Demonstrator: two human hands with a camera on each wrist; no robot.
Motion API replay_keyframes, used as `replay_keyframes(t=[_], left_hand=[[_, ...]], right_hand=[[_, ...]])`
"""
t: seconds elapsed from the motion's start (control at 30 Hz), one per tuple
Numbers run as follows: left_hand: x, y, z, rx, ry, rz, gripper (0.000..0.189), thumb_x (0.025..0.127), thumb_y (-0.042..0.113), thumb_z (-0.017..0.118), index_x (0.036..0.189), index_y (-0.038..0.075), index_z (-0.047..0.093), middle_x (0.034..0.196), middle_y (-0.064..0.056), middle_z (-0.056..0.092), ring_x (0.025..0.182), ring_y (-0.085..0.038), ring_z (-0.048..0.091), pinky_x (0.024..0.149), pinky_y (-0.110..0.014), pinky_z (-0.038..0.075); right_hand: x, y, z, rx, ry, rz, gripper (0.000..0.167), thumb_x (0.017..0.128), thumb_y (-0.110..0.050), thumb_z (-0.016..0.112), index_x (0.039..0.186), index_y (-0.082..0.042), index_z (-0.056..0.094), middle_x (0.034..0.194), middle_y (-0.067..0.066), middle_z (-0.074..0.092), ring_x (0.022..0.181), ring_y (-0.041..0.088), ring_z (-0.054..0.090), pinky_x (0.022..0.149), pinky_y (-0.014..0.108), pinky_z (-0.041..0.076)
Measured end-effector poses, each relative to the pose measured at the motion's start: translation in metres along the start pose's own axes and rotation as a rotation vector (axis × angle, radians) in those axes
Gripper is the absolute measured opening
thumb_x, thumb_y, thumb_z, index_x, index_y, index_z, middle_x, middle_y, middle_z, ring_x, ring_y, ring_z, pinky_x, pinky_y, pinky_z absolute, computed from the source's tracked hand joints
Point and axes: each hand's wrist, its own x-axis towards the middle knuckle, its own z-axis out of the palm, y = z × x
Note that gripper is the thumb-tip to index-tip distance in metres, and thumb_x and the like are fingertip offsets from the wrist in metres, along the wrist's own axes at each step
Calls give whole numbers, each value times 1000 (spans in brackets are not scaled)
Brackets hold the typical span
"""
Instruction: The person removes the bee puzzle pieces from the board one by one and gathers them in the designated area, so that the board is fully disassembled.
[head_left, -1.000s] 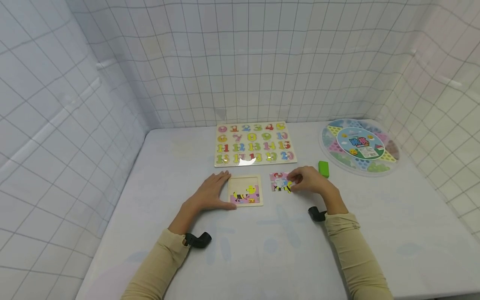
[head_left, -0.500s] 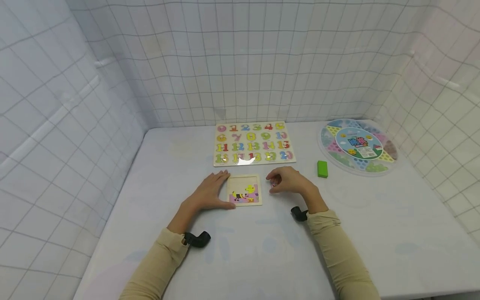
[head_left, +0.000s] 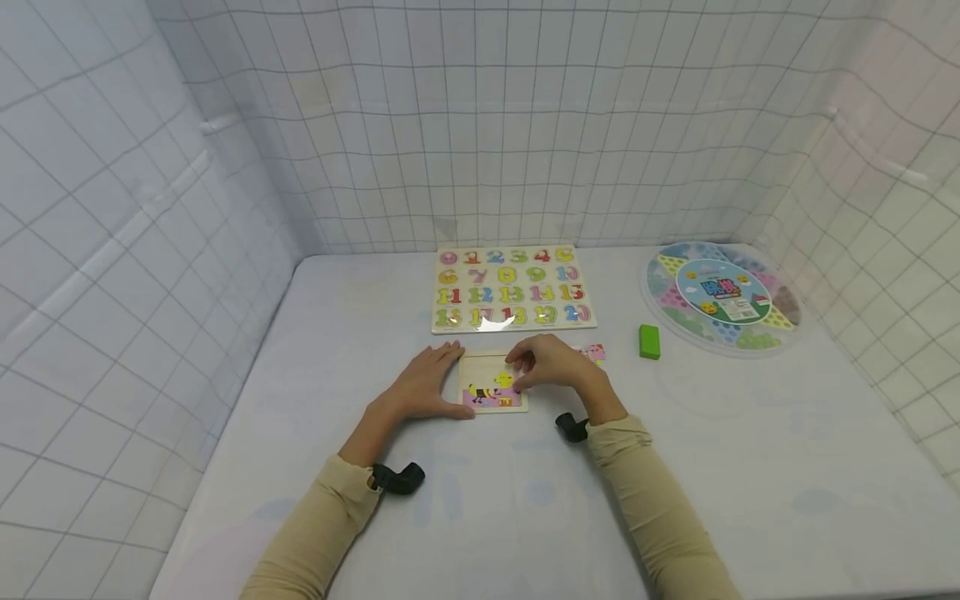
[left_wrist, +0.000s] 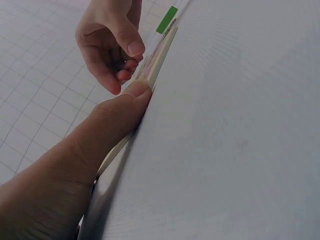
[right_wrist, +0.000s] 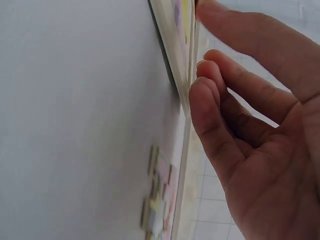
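My left hand [head_left: 423, 385] braces the square wooden puzzle board [head_left: 474, 368] at its left side, thumb along the near edge and fingertips at the far corner. Pink pieces with a yellow dog and a striped bee [head_left: 482, 393] fill its lower and right parts; the upper left is bare wood. Over the board's right side, my right hand [head_left: 551, 363] pinches a small puzzle piece between thumb and index finger, mostly hidden by them. In the right wrist view the thumb [right_wrist: 250, 30] reaches to the board's edge while the other fingers curl in. Loose puzzle pieces [right_wrist: 157, 200] lie beside it.
Behind the board lies a number puzzle [head_left: 513, 289] under shiny wrap. A green block [head_left: 648, 342] sits to the right, near a round, colourful game board [head_left: 722, 292] at the back right. White gridded cloth walls [head_left: 480, 125] enclose the table's back and sides.
My right hand has moved left from the loose pieces to above the puzzle board's right side, uncovering part of the loose pieces. The left hand has stayed at the board.
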Motion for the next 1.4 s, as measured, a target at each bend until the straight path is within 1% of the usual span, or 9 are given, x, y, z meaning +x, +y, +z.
replay_keyframes(t=[0.13, 0.27, 0.43, 0.6, 0.8, 1.0, 1.23, 1.4], left_hand=[[0, 1, 0, -1, 4, 2, 113, 69, 69, 73, 153, 7, 29, 161, -14, 26, 149, -34, 23, 124, -51, 18], [-1, 1, 0, -2, 4, 2, 113, 69, 69, 73, 153, 7, 29, 161, -14, 27, 149, -35, 24, 124, -51, 18], [0, 0, 2, -4, -1, -2, 114, 69, 69, 73, 153, 8, 28, 161, -13, 26, 149, -33, 23, 124, -50, 16], [0, -1, 2, -6, -4, -4, 114, 69, 69, 73, 154, 8, 27, 161, -13, 25, 150, -33, 22, 125, -49, 15], [1, -1, 2, -7, -4, -11, 114, 69, 69, 73, 154, 9, 26, 162, -11, 23, 151, -30, 20, 125, -48, 13], [1, -1, 3, -4, 2, -8, 114, 69, 69, 73, 154, 9, 27, 162, -11, 24, 151, -31, 21, 125, -48, 14], [1, 0, 3, 1, -3, -9, 114, 69, 70, 72, 154, 9, 26, 162, -11, 24, 150, -31, 21, 125, -49, 15], [0, 1, 2, -6, -6, -20, 114, 69, 68, 73, 154, 9, 26, 162, -11, 23, 151, -31, 21, 125, -49, 15]], right_hand=[[7, -1, 5, -16, -22, 31, 36, 73, -16, 85, 105, -7, 72, 90, 2, 67, 81, 12, 57, 72, 22, 50], [9, -3, 7, -44, -37, 60, 31, 73, -16, 85, 101, -9, 72, 89, 1, 66, 81, 13, 57, 72, 23, 50], [9, -6, 7, -100, -55, 64, 26, 74, -17, 85, 96, -11, 73, 87, 0, 66, 81, 13, 57, 74, 24, 50], [8, -10, 6, -131, -63, 63, 25, 74, -17, 85, 95, -11, 73, 86, 0, 66, 81, 13, 57, 75, 24, 50], [8, -12, 5, -133, -62, 67, 24, 74, -15, 85, 93, -12, 71, 86, 0, 65, 81, 14, 56, 75, 25, 49], [9, -15, 4, -136, -59, 68, 23, 74, -13, 85, 91, -12, 70, 84, 1, 64, 80, 14, 55, 72, 24, 48], [10, -13, 2, -126, -89, 94, 23, 74, -14, 84, 93, -12, 71, 85, 1, 64, 79, 15, 55, 71, 25, 48], [9, -10, 1, -118, -98, 93, 24, 74, -13, 84, 94, -12, 72, 85, 1, 64, 79, 15, 56, 72, 25, 49]])
